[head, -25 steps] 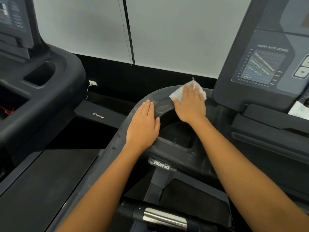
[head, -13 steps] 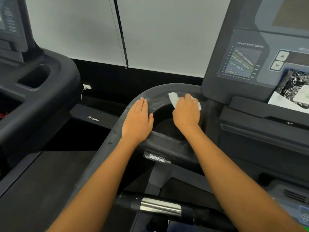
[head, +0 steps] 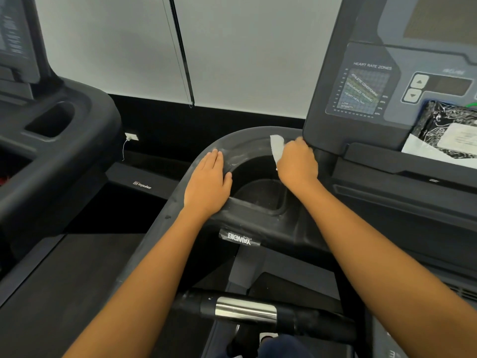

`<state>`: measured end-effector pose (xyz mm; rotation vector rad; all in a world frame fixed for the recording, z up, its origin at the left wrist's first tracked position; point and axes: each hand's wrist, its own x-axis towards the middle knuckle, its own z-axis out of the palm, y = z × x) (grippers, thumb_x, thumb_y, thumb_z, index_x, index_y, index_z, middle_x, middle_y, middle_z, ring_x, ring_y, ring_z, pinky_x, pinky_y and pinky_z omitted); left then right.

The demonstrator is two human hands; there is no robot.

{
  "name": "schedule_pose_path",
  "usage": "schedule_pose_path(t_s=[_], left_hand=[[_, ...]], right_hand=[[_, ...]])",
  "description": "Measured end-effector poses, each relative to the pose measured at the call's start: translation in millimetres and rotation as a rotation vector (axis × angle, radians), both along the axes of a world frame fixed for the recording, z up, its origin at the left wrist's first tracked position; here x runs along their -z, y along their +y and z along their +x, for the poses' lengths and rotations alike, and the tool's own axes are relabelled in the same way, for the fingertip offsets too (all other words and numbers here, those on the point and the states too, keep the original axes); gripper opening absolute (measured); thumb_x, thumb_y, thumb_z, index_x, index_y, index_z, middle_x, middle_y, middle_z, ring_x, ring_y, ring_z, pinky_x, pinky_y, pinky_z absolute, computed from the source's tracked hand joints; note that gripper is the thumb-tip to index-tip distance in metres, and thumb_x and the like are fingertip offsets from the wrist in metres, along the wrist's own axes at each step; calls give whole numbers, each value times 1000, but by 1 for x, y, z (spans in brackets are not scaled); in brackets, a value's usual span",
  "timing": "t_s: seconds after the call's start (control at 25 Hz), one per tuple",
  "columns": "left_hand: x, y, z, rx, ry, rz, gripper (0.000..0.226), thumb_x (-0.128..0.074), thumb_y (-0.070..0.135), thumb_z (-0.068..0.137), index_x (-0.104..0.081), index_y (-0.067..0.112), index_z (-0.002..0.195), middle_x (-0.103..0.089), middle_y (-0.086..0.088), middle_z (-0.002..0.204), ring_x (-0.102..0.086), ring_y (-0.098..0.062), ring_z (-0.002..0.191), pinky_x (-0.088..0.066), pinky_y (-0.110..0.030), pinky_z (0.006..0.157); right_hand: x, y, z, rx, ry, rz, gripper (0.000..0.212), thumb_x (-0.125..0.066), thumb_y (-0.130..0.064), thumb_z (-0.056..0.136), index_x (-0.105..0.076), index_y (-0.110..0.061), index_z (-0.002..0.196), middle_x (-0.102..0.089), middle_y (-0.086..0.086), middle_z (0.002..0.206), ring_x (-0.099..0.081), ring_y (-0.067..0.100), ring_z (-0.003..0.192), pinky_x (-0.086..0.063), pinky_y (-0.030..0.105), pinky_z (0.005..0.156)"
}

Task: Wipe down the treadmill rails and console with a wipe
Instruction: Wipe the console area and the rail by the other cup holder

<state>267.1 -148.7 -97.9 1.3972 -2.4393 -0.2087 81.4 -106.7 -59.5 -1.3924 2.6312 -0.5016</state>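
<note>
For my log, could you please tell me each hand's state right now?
Left hand: open, flat on the cup-holder rim.
Right hand: closed on the white wipe.

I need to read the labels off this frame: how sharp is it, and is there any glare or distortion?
Head view: even, soft light; heart rate chart legible though slightly soft; BIGWAY sticker reads upside down; a bright highlight on the chrome grip sensor; wide-angle bending tilts the wall seam; right hand and wipe lightly blurred.
</note>
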Motion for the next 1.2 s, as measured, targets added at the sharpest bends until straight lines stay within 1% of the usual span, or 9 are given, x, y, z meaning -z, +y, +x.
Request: schedule_pose_path(t_s=[0.08,0.2,0.36,0.44,0.56,0.68,0.84,1.08,1.2], left_hand=[[1,0,0,2,7,-6,59,-42,31,100,-22,6,149,-24,-11,156,-21,-21,145,-15,-30,117],[1,-1,-1,8,6,-26,59,-43,29,99,-23,4,149,-25,-13,155,-22,-23,144,-16,-31,117],[2,-2,0,28,32,-20,57,-44,26,99,-27,2,147,-28,-15,154,-24,-24,143,-16,-30,117],[2,-2,0,29,35,-23,56,-43,26,99,-27,2,147,-28,-15,154,-24,-24,143,-16,-31,117],[2,-3,0,14,24,-28,56,-40,29,101,-24,3,148,-25,-13,155,-22,-22,144,-15,-30,117],[2,-3,0,17,37,-22,56,-40,29,100,-24,4,148,-25,-13,155,-21,-22,144,-15,-29,118],[2,-3,1,25,69,-14,55,-41,26,100,-26,4,148,-27,-13,154,-22,-21,144,-13,-27,117],[3,-5,3,25,113,22,53,-41,27,100,-28,6,148,-27,-10,155,-22,-19,144,-14,-25,116],[-3,-6,5,7,336,101,41,-41,16,98,-43,10,139,-46,-4,142,-41,-13,131,-22,-13,107]], right_hand=[[4,-10,8,2,7,-60,58,-60,-3,88,-36,-1,141,-19,17,155,-33,38,135,-41,45,103],[15,-24,30,18,-12,81,68,-47,-18,95,-12,-4,152,-3,19,159,-5,38,146,-10,51,119],[16,-26,56,-410,156,47,56,-41,-26,98,-28,2,145,-34,20,149,-42,32,129,-39,41,105],[15,-24,42,-441,203,41,57,-41,-24,97,-26,0,146,-39,19,145,-49,30,121,-44,40,97],[11,-34,11,-159,109,203,64,-38,-26,97,-13,-5,152,-16,14,158,-25,33,141,-31,47,109],[15,-50,23,-183,81,240,66,-25,-39,102,-2,-3,153,4,16,160,2,33,148,-11,48,118],[29,-49,40,-540,164,186,68,-18,-49,102,0,-9,153,4,11,161,2,27,149,-9,47,120],[27,-63,17,-203,121,235,78,-20,-55,99,2,-2,152,7,17,160,4,32,148,-6,49,120],[21,-75,48,-397,95,191,72,-18,-51,101,-3,-2,152,3,18,160,2,33,148,-7,49,120]])
